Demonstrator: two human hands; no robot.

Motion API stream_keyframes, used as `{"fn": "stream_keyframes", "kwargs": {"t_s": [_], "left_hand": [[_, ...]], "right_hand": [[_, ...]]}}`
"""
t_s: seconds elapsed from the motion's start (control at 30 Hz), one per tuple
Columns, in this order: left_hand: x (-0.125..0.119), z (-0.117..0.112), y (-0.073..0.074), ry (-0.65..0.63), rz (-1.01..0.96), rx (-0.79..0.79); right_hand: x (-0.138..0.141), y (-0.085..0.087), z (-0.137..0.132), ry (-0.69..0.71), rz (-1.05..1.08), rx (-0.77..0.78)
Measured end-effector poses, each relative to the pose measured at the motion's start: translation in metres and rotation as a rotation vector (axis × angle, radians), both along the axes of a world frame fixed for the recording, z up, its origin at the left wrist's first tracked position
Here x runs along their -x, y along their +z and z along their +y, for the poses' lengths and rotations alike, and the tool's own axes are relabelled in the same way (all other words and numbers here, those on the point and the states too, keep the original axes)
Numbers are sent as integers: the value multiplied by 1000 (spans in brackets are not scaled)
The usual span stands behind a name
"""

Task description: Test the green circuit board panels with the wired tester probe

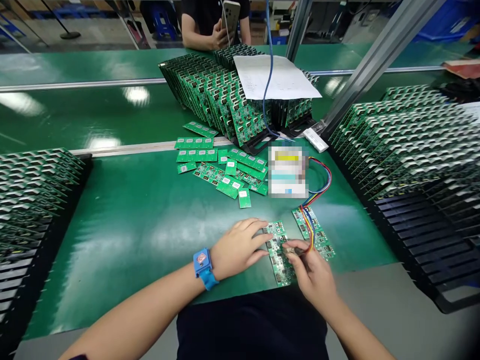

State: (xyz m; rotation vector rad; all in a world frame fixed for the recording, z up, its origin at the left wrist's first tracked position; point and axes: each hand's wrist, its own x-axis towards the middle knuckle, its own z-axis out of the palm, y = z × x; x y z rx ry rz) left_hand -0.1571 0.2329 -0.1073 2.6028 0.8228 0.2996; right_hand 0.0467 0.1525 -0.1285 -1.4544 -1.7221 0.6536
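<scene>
A narrow green circuit board lies on the green mat near the front edge of the bench. My left hand rests along its left side, fingers spread, fingertips touching the board's edge. A blue strap is round that wrist. My right hand pinches a small connector over the board's right side; red, yellow and blue wires run from it. Those wires lead up to a blurred-out white device. A second circuit board lies just beyond my right hand, partly under the wires.
Loose circuit boards lie scattered beyond my hands. Racks packed with boards stand at the left, the back and the right. Paper sheets cover part of the back rack. A metal post rises there. Opposite, a person holds a phone.
</scene>
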Motion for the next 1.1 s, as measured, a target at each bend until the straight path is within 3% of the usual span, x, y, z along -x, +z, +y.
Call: {"fn": "stream_keyframes", "kwargs": {"t_s": [0.53, 0.67, 0.9, 1.1], "left_hand": [[0, 3, -1, 19, -31, 56], [-4, 2, 1, 91, -72, 95], [-20, 7, -2, 72, 98, -83], [-21, 14, -1, 11, 125, -116]], "right_hand": [[0, 1, -2, -21, 11, 15], [0, 0, -2, -25, 8, -1], [1, -2, -2, -13, -1, -57], [2, 0, -2, -13, 4, -65]]}}
